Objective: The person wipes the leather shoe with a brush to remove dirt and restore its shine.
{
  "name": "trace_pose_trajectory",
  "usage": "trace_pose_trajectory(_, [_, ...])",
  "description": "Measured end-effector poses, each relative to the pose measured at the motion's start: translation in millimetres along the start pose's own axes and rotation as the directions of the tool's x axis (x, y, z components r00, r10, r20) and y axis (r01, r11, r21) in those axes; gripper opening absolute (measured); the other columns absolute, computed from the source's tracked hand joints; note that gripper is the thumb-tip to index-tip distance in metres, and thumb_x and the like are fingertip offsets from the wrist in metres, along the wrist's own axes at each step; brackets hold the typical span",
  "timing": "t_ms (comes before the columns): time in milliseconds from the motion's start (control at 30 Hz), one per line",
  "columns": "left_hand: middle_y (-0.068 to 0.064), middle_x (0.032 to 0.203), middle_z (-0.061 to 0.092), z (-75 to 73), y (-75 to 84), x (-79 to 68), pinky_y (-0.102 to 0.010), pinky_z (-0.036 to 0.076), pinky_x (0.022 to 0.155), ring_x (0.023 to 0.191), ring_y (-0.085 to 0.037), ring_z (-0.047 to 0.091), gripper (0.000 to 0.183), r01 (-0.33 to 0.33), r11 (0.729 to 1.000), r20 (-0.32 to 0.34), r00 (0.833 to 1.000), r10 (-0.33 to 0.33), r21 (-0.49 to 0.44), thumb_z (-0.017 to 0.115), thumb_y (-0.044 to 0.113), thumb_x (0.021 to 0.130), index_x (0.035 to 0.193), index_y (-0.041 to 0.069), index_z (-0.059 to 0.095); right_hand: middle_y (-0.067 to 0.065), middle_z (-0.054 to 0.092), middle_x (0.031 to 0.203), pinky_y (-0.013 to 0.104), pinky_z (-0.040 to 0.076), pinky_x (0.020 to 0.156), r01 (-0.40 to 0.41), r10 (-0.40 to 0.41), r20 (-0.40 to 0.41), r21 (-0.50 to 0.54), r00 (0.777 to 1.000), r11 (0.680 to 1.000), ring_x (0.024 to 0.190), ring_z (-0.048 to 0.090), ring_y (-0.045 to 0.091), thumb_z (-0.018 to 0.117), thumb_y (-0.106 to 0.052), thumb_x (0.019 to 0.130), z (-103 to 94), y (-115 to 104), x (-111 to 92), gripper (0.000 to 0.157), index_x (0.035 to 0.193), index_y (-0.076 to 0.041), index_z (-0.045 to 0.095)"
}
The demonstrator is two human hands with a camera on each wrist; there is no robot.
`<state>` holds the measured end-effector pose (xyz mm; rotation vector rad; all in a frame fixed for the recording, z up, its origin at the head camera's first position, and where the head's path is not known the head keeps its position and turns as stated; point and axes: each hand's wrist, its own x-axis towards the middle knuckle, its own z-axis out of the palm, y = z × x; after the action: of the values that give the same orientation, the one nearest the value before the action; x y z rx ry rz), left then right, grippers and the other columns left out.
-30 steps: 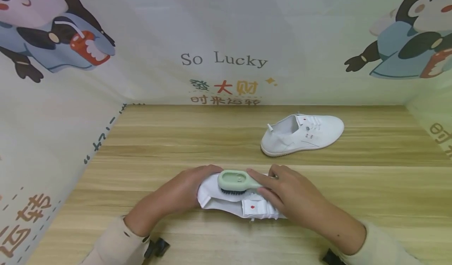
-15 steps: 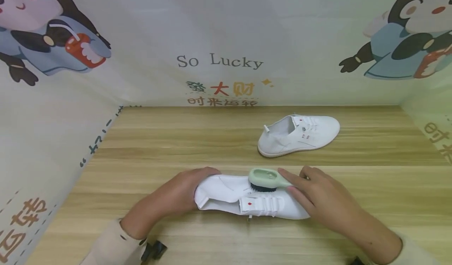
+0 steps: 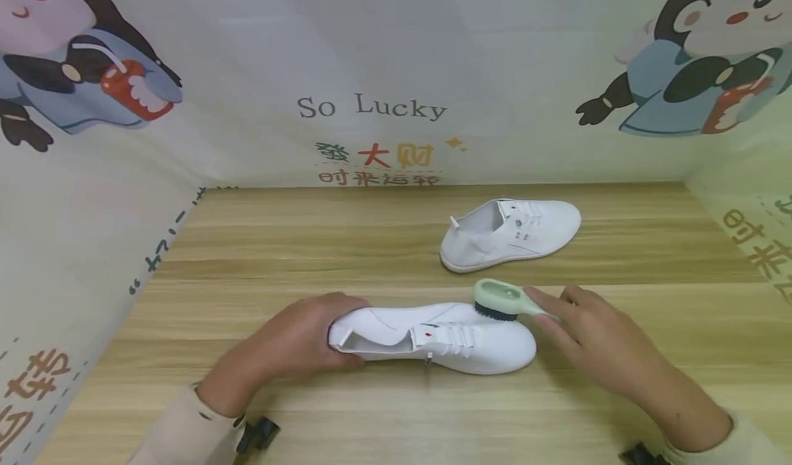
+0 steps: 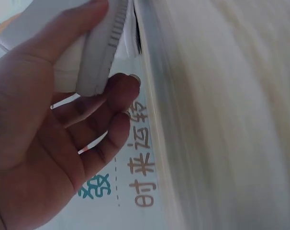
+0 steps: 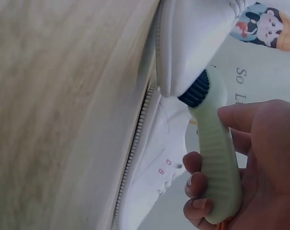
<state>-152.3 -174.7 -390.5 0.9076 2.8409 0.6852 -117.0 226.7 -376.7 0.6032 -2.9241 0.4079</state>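
My left hand [image 3: 303, 334] grips a white shoe [image 3: 501, 355] by its heel, thumb and fingers on either side. In the left wrist view the shoe's ribbed sole edge [image 4: 117, 28] shows between thumb and fingers. The toe points right, and the laces face up towards me. My right hand [image 3: 606, 341] holds a pale green brush [image 3: 500, 293] by its handle, index finger extended along it. Its dark bristles [image 5: 196, 90] meet the upper near the toe, on the far side. In the right wrist view the fingers curl round the ridged handle.
A second white shoe [image 3: 538, 228] stands behind on the wooden table [image 3: 297, 245], toe to the right. Behind the table rises a printed backdrop [image 3: 383, 38] with cartoon figures and lettering. Similar cloth borders the left and right sides.
The brush has slid right along the shoe's upper, from near the heel to near the toe, with my right hand. My left hand keeps hold of the heel. The view has shifted slightly.
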Motion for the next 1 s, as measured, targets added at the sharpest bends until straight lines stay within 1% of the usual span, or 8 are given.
trace_pose_trajectory(100, [0.015, 0.110, 0.068, -3.3, -5.6, -3.9, -0.028, 0.053, 0.082, 0.092, -0.001, 0.062, 0.067, -0.008, 0.998, -0.009, 1.000, 0.009, 0.063, 0.092, 0.041, 0.064, 0.125, 0.030, 0.066, 0.002, 0.060, 0.094, 0.029, 0.042, 0.062, -0.019, 0.017, 0.043, 0.047, 0.999, 0.999, 0.072, 0.047, 0.011, 0.055, -0.030, 0.103, 1.3, 4.3, 3.1, 0.041, 0.141, -0.015, 0.058])
trace_pose_trajectory(200, [0.015, 0.109, 0.069, -7.5, -13.8, -10.8, -0.027, 0.053, 0.078, 0.089, 0.000, 0.061, 0.066, 0.010, 0.992, -0.015, 1.000, -0.008, 0.126, 0.091, 0.045, 0.065, 0.125, 0.030, 0.066, 0.000, 0.061, 0.091, 0.031, 0.044, 0.064, -0.032, 0.027, 0.056, 0.089, 0.998, 0.996, 0.073, 0.049, 0.010, 0.055, -0.028, 0.103, 3.8, 7.9, 5.1, 0.035, 0.131, -0.008, 0.064])
trace_pose_trajectory(267, [0.014, 0.110, 0.070, -12.2, -20.8, -17.8, -0.028, 0.053, 0.077, 0.089, -0.001, 0.061, 0.066, 0.034, 0.986, -0.024, 0.999, -0.031, 0.162, 0.090, 0.047, 0.065, 0.125, 0.029, 0.067, -0.002, 0.059, 0.084, 0.031, 0.044, 0.065, -0.039, 0.032, 0.064, 0.111, 0.997, 0.993, 0.071, 0.049, 0.010, 0.054, -0.026, 0.104, 5.2, 10.6, 6.7, 0.029, 0.121, -0.005, 0.066])
trace_pose_trajectory(367, [0.012, 0.110, 0.071, -22.2, -31.9, -28.2, -0.031, 0.053, 0.076, 0.089, -0.004, 0.062, 0.066, 0.105, 0.975, -0.042, 0.994, -0.098, 0.194, 0.088, 0.049, 0.066, 0.125, 0.029, 0.067, -0.006, 0.052, 0.073, 0.028, 0.042, 0.061, -0.062, 0.047, 0.096, 0.156, 0.994, 0.986, 0.067, 0.046, 0.008, 0.051, -0.027, 0.105, 6.2, 14.8, 8.9, 0.027, 0.110, -0.004, 0.065])
trace_pose_trajectory(567, [0.006, 0.110, 0.072, -43.0, -51.8, -40.6, -0.035, 0.052, 0.072, 0.086, -0.009, 0.062, 0.066, 0.235, 0.948, -0.057, 0.972, -0.228, 0.213, 0.084, 0.055, 0.069, 0.125, 0.023, 0.068, -0.006, 0.044, 0.065, 0.024, 0.037, 0.053, -0.105, 0.071, 0.164, 0.209, 0.984, 0.972, 0.056, 0.038, 0.005, 0.045, -0.028, 0.108, 5.5, 20.3, 8.6, 0.031, 0.111, -0.004, 0.063])
trace_pose_trajectory(767, [0.003, 0.101, 0.072, -56.9, -66.4, -41.6, -0.035, 0.051, 0.067, 0.081, -0.011, 0.061, 0.071, 0.298, 0.929, -0.082, 0.955, -0.286, 0.222, 0.079, 0.062, 0.072, 0.127, 0.020, 0.066, -0.006, 0.040, 0.062, 0.024, 0.035, 0.050, -0.092, 0.066, 0.133, 0.200, 0.989, 0.975, 0.053, 0.036, 0.006, 0.044, -0.023, 0.108, 5.2, 23.4, 7.2, 0.023, 0.115, -0.006, 0.057])
trace_pose_trajectory(900, [0.003, 0.088, 0.068, -59.9, -73.2, -40.3, -0.033, 0.046, 0.059, 0.073, -0.013, 0.056, 0.071, 0.349, 0.907, -0.095, 0.937, -0.336, 0.235, 0.076, 0.066, 0.074, 0.122, 0.015, 0.067, -0.004, 0.044, 0.062, 0.027, 0.038, 0.052, -0.089, 0.066, 0.128, 0.189, 0.990, 0.978, 0.055, 0.041, 0.010, 0.048, -0.020, 0.106, 6.4, 25.2, 6.9, 0.022, 0.123, -0.007, 0.053])
trace_pose_trajectory(1000, [0.001, 0.080, 0.063, -59.3, -76.1, -36.9, -0.032, 0.040, 0.053, 0.066, -0.016, 0.052, 0.074, 0.403, 0.878, -0.110, 0.915, -0.388, 0.256, 0.073, 0.070, 0.074, 0.114, 0.008, 0.067, 0.003, 0.060, 0.074, 0.036, 0.050, 0.061, -0.066, 0.047, 0.112, 0.170, 0.993, 0.983, 0.067, 0.058, 0.016, 0.054, -0.018, 0.103, 7.5, 26.3, 7.2, 0.030, 0.130, -0.006, 0.050])
